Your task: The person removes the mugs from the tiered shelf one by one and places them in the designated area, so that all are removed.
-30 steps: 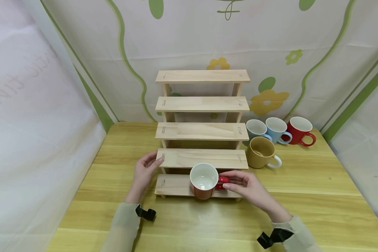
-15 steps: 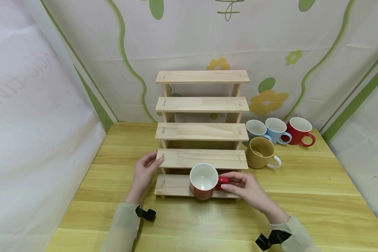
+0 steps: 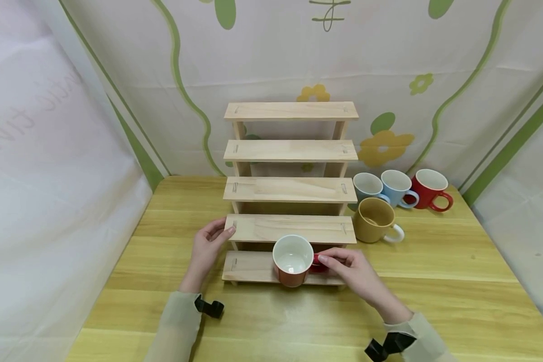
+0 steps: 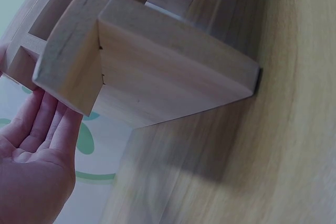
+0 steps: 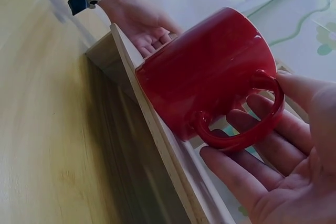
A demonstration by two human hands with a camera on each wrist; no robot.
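Note:
A red mug (image 3: 292,261) with a white inside stands upright at the lowest step of the tiered wooden display rack (image 3: 289,227), its handle toward the right. Beside that handle is my right hand (image 3: 359,274). Its thumb touches the handle's upper part (image 5: 270,85), while the other fingers extend loosely behind the handle. At the rack's left side, my left hand (image 3: 206,251) holds the end of the second step from the bottom, thumb on top and fingers (image 4: 39,121) underneath. The right wrist view shows the mug's side and handle up close.
To the rack's right on the wooden table (image 3: 448,291) stand a mustard mug (image 3: 366,226) with a white handle, a greyish-blue mug (image 3: 366,188), a light blue mug (image 3: 395,188) and another red mug (image 3: 427,188). A patterned white cloth (image 3: 271,60) hangs behind.
My right hand has shifted slightly, bringing its thumb up over the red mug's handle and covering more of it. The left hand, rack and mug body look unmoved.

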